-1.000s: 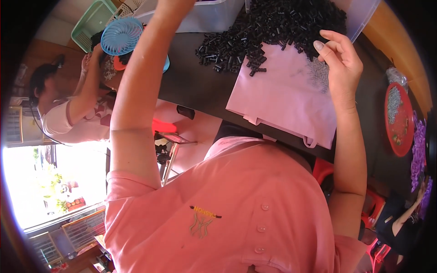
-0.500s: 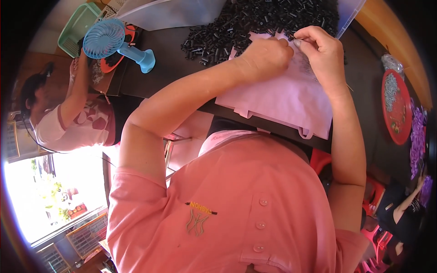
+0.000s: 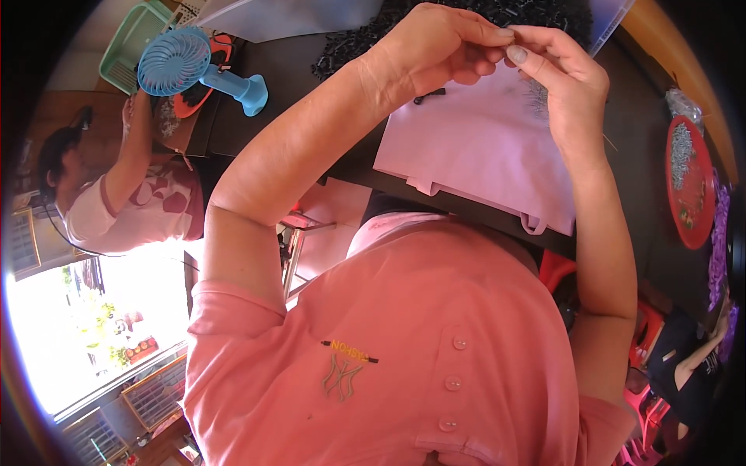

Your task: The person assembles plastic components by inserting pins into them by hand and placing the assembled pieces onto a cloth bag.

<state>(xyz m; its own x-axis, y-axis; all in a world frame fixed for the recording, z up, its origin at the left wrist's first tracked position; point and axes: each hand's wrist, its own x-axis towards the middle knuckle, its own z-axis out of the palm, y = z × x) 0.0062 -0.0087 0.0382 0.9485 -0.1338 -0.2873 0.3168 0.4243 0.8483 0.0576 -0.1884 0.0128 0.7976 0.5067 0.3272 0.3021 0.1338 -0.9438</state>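
Observation:
My left hand and my right hand meet above the far part of the table, thumb and fingertips of both pinched together. Whatever they pinch is too small to make out. Below them a pink cloth bag with loop handles lies flat on the dark table. Behind my hands spreads a heap of short black tube pieces, partly hidden by my left hand. One or more black pieces rest on the bag under my left hand. Thin grey pieces lie in a small cluster beside my right hand.
A blue fan stands at the left, near a green basket. At the right sits a red tray of small grey pieces, with a clear plastic bag behind it. People sit at the left and far right.
Both hands have risen from just above the bag and come together at the fingertips. My left hand turned, its fingers now reaching toward my right hand. The view has shifted slightly.

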